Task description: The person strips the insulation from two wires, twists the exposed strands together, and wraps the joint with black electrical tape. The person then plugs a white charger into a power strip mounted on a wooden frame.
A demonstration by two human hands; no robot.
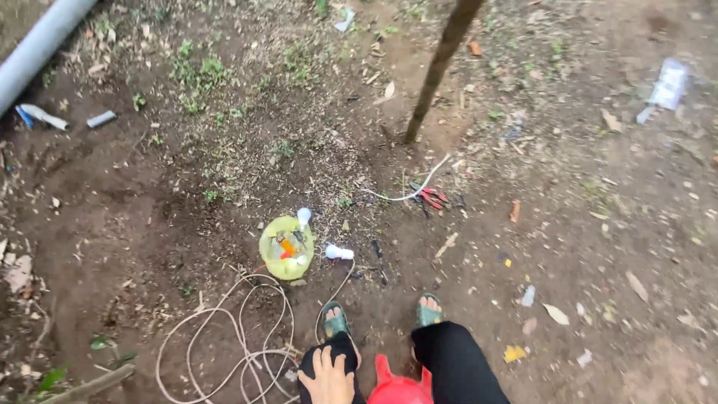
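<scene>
Brown bare soil [598, 247]: covered the whole scene, strewn with dry leaves, scraps of litter and thin patches of weed at the far left.
Grey plastic pipe [37, 45]: ran slantwise across the far left corner.
Dark thin pole [441, 67]: stood leaning in the far middle, its foot in the dirt.
Cream looped cable [232, 337]: lay in loose coils on the near left, one strand leading right toward the feet.
Black trouser legs [456, 366]: were at the near edge, with green sandals [428, 308] on both feet.
Red rounded plastic object [400, 389]: sat between the knees at the near edge, just right of the left hand; too little of it showed to tell its kind.
Yellow-green round plastic bowl [286, 247]: rested in the middle, holding small mixed parts, just far of the cable.
Left hand [327, 378]: lay flat on the left knee, fingers spread, gripping nothing.
Red-handled pliers [432, 197]: lay right of the bowl and farther off, touching a thin white wire [407, 193].
Small white fitting [339, 253]: lay just right of the bowl.
Right hand: was out of view, so its state could not be told.
Care: by my judgement, the coils so near the left foot called for steady footing and a hand kept braced on the knee.
</scene>
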